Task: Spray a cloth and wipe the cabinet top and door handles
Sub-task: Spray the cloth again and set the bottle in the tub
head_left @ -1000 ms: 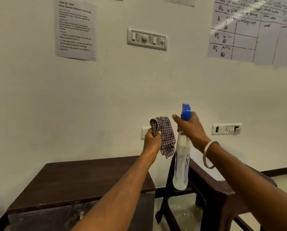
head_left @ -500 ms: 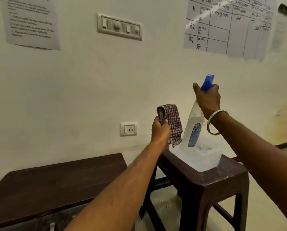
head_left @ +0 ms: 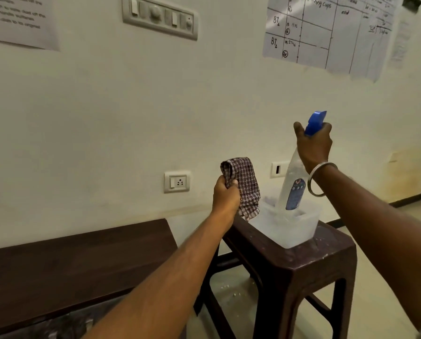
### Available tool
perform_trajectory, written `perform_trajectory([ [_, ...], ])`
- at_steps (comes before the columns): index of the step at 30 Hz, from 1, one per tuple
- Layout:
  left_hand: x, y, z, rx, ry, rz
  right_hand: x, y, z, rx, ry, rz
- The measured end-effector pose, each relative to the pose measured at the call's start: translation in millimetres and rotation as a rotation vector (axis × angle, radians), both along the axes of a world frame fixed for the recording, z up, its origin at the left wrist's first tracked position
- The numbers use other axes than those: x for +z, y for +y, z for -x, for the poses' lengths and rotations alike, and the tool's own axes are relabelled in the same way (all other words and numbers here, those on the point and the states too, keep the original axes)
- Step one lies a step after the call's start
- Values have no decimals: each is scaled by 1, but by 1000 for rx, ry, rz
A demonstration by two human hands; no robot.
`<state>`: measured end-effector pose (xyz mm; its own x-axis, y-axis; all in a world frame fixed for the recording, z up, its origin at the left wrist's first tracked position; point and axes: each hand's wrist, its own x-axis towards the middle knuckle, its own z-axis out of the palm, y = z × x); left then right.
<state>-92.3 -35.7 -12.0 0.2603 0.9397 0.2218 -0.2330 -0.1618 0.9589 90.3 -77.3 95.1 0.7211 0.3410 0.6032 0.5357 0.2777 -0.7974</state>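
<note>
Stool (head_left: 302,260): cloth (head_left: 246,184) in left hand (head_left: 225,195), spray bottle (head_left: 293,187) in right hand (head_left: 313,145).

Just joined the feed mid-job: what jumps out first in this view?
The blue-topped spray bottle, gripped at its neck by the right hand, with its base inside the clear plastic tub on the dark stool. Just left, the left hand holds up a checked cloth.

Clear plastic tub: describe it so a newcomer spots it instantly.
Find the dark brown plastic stool right of the low cabinet. The clear plastic tub sits on its top, with the spray bottle in the right hand angled down into it. It is the only translucent container there.
</note>
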Motion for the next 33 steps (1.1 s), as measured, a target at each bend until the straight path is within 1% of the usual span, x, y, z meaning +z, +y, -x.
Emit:
perform_trajectory([
  [5, -17, 15, 18, 10, 25, 17, -48, 13, -9, -7, 18, 118],
  [8, -25, 23, 25, 0, -1, 39, -63, 17, -14, -13, 31, 153],
  [18, -41, 30, 34, -30, -39, 84, -62, 18, -24, -10, 32, 271],
  [24, -44, 31, 47, -11, -42, 83, -67, 9, -20, -19, 66, 285],
  [26, -42, 28, 54, -7, -42, 80, -66, 4, -15, -81, 72, 334],
  [29, -37, 23, 63, 1, -47, 80, -63, -4, -4, -223, 48, 460],
  [31, -32, 18, 71, 4, -50, 69, -59, -10, 8, -293, 5, 513],
  [33, -27, 14, 79, 7, -53, 54, -54, -14, 21, -360, -65, 510],
])
